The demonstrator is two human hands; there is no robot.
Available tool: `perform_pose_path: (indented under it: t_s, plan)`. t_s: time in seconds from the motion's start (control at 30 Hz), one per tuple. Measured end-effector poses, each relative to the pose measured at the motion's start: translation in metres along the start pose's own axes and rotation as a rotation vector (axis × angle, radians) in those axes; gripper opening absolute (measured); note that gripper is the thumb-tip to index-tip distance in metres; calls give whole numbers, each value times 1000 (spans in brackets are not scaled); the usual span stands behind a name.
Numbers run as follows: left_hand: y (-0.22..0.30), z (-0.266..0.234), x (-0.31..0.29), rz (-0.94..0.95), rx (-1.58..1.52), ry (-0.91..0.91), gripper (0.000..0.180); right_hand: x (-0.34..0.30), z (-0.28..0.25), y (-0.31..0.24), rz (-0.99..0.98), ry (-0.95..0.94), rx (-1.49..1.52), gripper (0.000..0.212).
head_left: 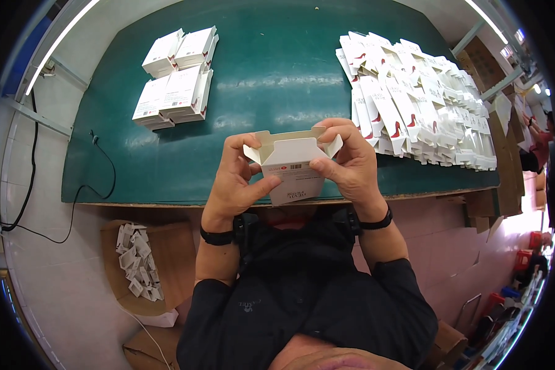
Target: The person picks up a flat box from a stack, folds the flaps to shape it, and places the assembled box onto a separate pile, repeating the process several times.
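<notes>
Between my hands, above the table's near edge, is a small white carton (297,182) with its end flaps standing up and spread outward. My left hand (237,176) grips its left side, thumb on the printed face and fingers behind. On the other side my right hand (349,163) pinches the carton near its right flap, thumb on the front. What lies inside the carton is hidden. Stacks of closed white boxes (182,89) stand at the far left of the green table (277,80). To the right lie many flattened white cartons (413,102), overlapping in rows, some with a red shoe-like print.
Below the table's left side, a brown cardboard box (176,259) holds a heap of small white folded pieces (139,262). A black cable (114,172) runs over the table's left edge. Large cardboard (505,163) stands by the right edge. Another person (539,142) is at far right.
</notes>
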State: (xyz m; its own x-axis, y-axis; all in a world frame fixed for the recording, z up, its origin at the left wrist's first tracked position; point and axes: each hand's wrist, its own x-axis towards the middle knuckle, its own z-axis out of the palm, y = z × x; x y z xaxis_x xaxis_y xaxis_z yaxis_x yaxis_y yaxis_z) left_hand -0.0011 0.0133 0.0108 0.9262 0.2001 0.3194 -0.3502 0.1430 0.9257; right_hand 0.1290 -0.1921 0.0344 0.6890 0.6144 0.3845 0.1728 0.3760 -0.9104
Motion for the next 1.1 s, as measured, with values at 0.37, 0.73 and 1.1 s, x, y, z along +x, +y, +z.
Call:
perform_pose_path:
  t_s: [0.37,0.73,1.1]
  plan:
    - [-13,5,7,259,-16,41,68,-2,-4,-3,24,-19,24,40]
    - [-9,-7,14,355,120,-62,67,-1,-4,8,-74,-48,92,45]
    - [13,-16,16,296,310,-165,73,-3,-2,8,-94,-41,84,45]
